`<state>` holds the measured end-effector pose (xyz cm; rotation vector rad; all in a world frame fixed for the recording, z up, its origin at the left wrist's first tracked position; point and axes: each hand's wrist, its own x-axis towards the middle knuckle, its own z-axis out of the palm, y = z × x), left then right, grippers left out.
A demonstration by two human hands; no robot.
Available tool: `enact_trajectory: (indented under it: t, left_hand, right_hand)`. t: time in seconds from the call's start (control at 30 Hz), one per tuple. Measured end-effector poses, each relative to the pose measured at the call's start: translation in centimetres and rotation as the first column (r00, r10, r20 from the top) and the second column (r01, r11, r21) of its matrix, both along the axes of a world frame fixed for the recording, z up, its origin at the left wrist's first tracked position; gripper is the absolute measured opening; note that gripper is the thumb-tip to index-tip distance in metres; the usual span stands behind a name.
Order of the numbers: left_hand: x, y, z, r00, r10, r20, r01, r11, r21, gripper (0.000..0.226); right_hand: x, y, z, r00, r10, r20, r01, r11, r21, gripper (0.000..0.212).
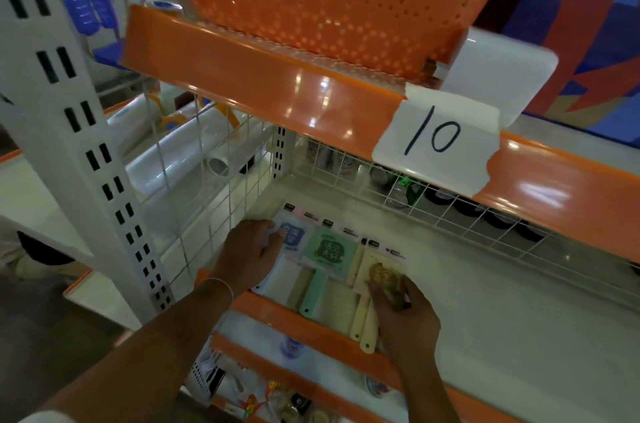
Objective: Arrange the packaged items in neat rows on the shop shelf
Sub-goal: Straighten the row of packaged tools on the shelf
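On the smooth white metal shelf (485, 301), three flat packaged paddle-shaped boards lie side by side: blue (291, 239), mint-green (329, 256), cream (377, 273). The left hand (252, 252) lies flat-fingered on the blue; the right hand (405, 311) pinches the cream.

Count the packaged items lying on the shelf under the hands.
3 clearly show: a blue package at the left under the left hand, a green package in the middle, a cream package at the right under the right hand. More may lie stacked beneath.

Three flat packaged items side by side on white shelf (485, 291): blue pack (293, 236), green pack (330, 251), cream pack (375, 272) (handles toward shelf front).
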<state>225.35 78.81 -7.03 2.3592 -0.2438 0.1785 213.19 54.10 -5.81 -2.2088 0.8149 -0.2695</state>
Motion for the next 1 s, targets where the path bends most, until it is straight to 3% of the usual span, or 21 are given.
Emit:
enact_trajectory:
  t: [0.2,0.4,0.67,1.0]
  left_hand:
    - [0.2,0.2,-0.34,0.999,0.0,0.045,-0.001,1.0,0.008,0.069]
    - [0.41,0.29,-0.44,0.997,-0.006,0.078,0.005,1.0,0.006,0.052]
    - [0.53,0.36,-0.6,0.986,-0.018,0.167,0.014,1.0,0.027,0.058]
    - [0.48,0.32,-0.5,0.985,-0.032,0.169,0.024,0.998,0.049,0.055]
  right_hand:
    - [0.04,0.98,0.46,0.999,-0.026,0.047,0.026,1.0,-0.007,0.074]
    - [-0.17,0.74,0.16,0.998,0.002,0.059,-0.002,1.0,0.002,0.07]
    - [-0.23,1.08,0.51,0.996,0.043,0.078,-0.039,0.998,-0.059,0.028]
    - [-0.12,1.17,0.49,0.994,0.063,0.089,-0.055,0.995,-0.088,0.031]
